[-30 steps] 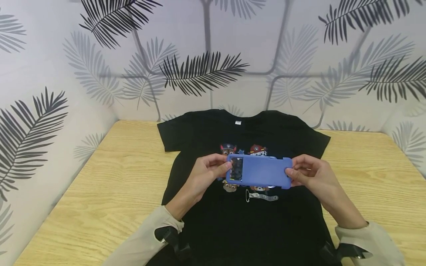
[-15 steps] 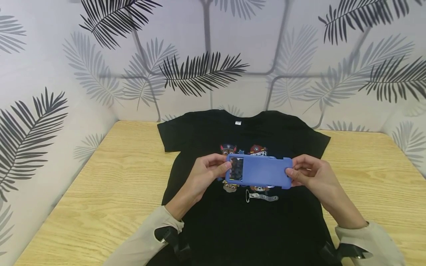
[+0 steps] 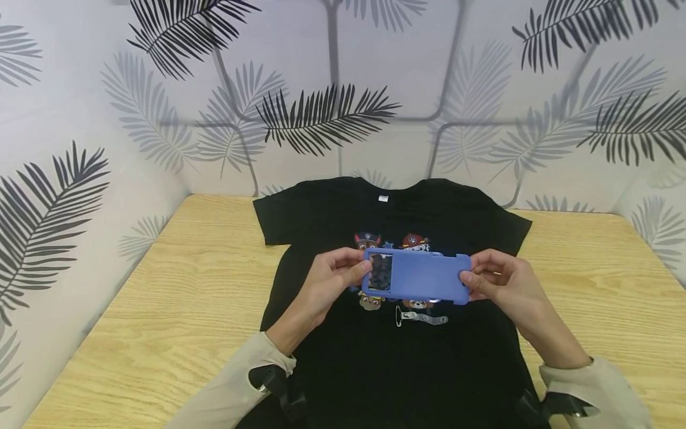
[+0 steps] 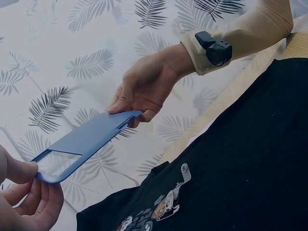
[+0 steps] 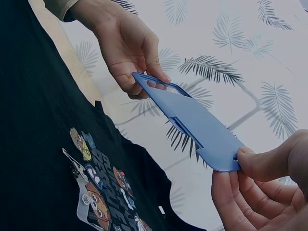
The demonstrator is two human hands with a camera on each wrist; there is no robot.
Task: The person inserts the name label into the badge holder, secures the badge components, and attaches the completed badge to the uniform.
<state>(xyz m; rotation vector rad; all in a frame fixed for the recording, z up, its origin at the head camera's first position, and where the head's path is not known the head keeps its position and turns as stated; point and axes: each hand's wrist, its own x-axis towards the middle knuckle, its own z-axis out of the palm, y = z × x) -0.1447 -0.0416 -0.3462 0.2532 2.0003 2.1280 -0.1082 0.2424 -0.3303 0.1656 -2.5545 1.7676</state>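
A blue plastic badge holder [image 3: 429,276] is held up above a black T-shirt [image 3: 396,369], with a clear window [image 3: 381,273] at its left end. My left hand [image 3: 334,280] pinches that end between thumb and fingers. My right hand [image 3: 506,286] pinches the opposite end, thumb on top. Both wrist views show the holder [image 4: 91,137] off the shirt, each end between thumb and fingers. Just below it, a clear strap clip with a metal fastener [image 3: 420,317] lies on the shirt's cartoon print [image 5: 118,180]. The holder hides part of the print in the head view.
The shirt lies spread on a wooden table [image 3: 187,286], its collar toward the back. Behind and at the sides hangs pale cloth [image 3: 386,71] with a leaf pattern. A small black camera [image 4: 217,52] is strapped to my right wrist.
The badge holder's windowed end has shifted very slightly left with my left hand. Otherwise the hands, the strap clip and the shirt look the same.
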